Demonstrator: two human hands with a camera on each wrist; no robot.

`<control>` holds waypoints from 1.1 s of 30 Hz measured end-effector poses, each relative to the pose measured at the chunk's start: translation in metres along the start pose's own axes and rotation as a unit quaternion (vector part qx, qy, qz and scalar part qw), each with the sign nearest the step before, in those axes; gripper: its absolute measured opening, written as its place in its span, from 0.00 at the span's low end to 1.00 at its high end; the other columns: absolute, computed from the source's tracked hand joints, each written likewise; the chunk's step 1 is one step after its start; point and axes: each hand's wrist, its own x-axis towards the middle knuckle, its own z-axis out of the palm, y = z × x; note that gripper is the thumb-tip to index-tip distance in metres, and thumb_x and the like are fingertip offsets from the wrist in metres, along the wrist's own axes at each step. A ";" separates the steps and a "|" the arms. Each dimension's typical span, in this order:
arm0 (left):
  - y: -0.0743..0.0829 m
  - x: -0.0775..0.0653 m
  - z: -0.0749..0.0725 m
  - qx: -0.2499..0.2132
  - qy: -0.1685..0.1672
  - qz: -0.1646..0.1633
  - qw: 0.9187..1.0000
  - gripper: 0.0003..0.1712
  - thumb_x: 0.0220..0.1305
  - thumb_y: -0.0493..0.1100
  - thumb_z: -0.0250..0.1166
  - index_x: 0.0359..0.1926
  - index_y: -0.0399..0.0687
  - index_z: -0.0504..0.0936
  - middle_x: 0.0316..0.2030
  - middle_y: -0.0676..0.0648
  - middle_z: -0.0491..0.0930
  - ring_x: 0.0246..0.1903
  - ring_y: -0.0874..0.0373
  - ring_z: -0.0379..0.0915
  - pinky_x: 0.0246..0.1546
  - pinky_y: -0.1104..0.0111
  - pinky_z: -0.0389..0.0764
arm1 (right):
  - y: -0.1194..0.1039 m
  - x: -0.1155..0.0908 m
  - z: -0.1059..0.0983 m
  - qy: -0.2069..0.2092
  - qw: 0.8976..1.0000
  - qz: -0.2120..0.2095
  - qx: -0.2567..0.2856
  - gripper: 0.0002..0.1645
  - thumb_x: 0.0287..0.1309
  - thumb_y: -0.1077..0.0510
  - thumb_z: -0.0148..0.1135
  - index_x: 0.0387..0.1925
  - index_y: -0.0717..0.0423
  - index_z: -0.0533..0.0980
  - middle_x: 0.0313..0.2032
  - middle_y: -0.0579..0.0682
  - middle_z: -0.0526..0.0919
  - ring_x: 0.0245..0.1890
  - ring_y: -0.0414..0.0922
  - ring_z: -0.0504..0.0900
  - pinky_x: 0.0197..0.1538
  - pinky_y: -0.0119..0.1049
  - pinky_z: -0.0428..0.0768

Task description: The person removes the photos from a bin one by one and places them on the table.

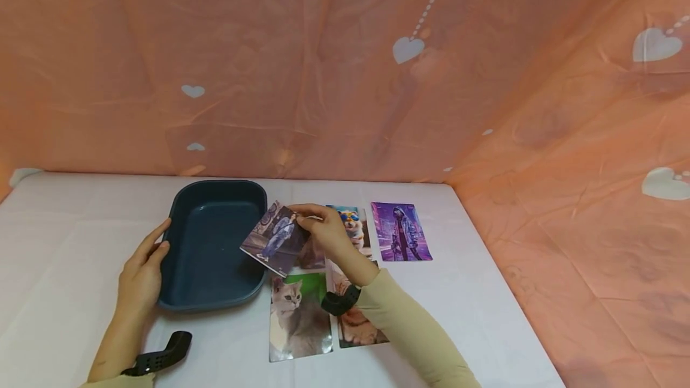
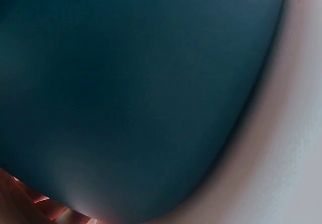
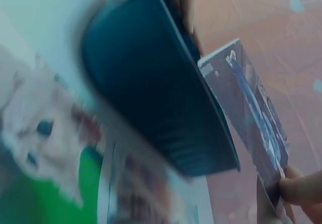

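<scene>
My left hand holds the left side of a dark blue rectangular tray, its thumb and fingers at the rim. In the left wrist view the tray's outer wall fills most of the picture. My right hand pinches a picture card showing a figure in blue clothes. That card is tilted over the tray's right rim; its edge looks thick, and I cannot tell whether it is one card or a stack. Right thumb and fingers grip one end of it.
On the white table right of the tray lie a grey cat picture, a partly covered picture with orange fur, a picture of an animal in sunglasses and a purple hooded-figure picture. An orange curtain stands behind.
</scene>
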 end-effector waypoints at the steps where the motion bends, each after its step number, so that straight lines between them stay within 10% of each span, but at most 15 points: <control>1: 0.000 0.000 0.000 -0.001 -0.001 0.000 1.000 0.27 0.75 0.53 0.41 0.72 0.61 0.59 0.65 0.29 0.62 0.66 0.31 0.52 0.64 0.39 0.50 | 0.002 -0.001 -0.004 0.002 1.000 -0.001 -0.008 0.17 0.61 0.66 0.57 0.51 0.60 0.80 0.45 0.59 0.82 0.32 0.34 0.77 0.35 0.27 0.75; 8: 0.000 -0.001 -0.001 0.002 -0.006 -0.002 1.000 0.27 0.75 0.54 0.41 0.72 0.61 0.58 0.66 0.29 0.61 0.67 0.31 0.51 0.65 0.39 0.49 | 0.015 -0.008 -0.032 0.003 0.999 0.025 -0.030 0.18 0.62 0.63 0.58 0.53 0.56 0.80 0.45 0.57 0.81 0.17 0.35 0.70 0.24 0.35 0.73; 21: 0.000 -0.002 0.000 0.002 -0.005 0.002 1.000 0.27 0.75 0.53 0.41 0.72 0.62 0.59 0.64 0.30 0.64 0.65 0.32 0.53 0.64 0.40 0.50 | 0.036 -0.030 -0.077 -0.032 0.994 0.023 -0.098 0.16 0.64 0.66 0.55 0.52 0.60 0.80 0.57 0.59 0.78 0.55 0.53 0.78 0.44 0.39 0.80; 33: 0.001 -0.002 0.000 0.001 -0.002 -0.004 1.000 0.27 0.75 0.53 0.41 0.72 0.62 0.59 0.65 0.30 0.63 0.66 0.33 0.52 0.65 0.40 0.50 | 0.049 -0.050 -0.118 -0.104 0.985 -0.021 -0.135 0.16 0.62 0.69 0.55 0.51 0.67 0.79 0.54 0.63 0.79 0.55 0.52 0.79 0.53 0.33 0.78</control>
